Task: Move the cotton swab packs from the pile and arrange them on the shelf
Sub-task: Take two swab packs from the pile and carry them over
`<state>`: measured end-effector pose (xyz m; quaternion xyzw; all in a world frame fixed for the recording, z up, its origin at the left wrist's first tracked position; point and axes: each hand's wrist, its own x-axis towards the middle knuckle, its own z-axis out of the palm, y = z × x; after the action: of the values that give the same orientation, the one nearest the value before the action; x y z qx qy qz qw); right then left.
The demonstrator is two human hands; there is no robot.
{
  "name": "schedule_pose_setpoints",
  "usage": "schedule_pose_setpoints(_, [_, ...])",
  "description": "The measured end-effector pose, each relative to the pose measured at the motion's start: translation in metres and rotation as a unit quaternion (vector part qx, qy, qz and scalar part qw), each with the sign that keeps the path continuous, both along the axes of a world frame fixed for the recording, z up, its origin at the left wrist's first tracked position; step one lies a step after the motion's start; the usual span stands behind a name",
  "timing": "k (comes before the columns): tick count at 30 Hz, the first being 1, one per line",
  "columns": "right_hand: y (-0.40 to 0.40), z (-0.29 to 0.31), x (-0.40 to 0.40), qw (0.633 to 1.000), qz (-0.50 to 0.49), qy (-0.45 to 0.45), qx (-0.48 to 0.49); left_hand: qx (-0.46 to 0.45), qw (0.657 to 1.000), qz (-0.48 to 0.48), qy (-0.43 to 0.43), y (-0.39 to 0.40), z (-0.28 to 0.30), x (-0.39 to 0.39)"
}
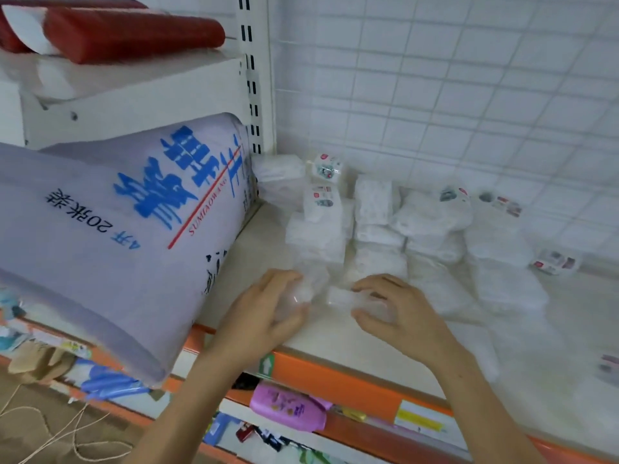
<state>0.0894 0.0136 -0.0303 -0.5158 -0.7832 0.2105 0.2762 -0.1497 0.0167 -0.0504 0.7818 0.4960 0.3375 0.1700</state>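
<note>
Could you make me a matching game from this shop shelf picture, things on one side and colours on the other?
Things:
1. big paper bundle
2. roll on the upper shelf
3. bottle on the lower shelf
4. front edge of the shelf

Colours:
A. orange
B. pale lilac with blue writing
C. pink-purple
D. red

Pairs: 1-B, 2-D, 3-C, 4-A
</note>
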Motion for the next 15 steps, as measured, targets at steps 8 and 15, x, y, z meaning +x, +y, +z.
schedule_pose_setpoints(8, [-0.002, 0.002, 0.006, 0.994, -0.055, 0.093, -0.029, -0.143, 0.968, 0.046, -0.203, 0.005, 0.010, 0.006])
schedule_pose_setpoints(15, [-0.001, -0.004, 0.006, 0.998, -0.053, -0.032, 0.001, -0.155, 0.975, 0.016, -0.161, 0.005, 0.008, 0.002])
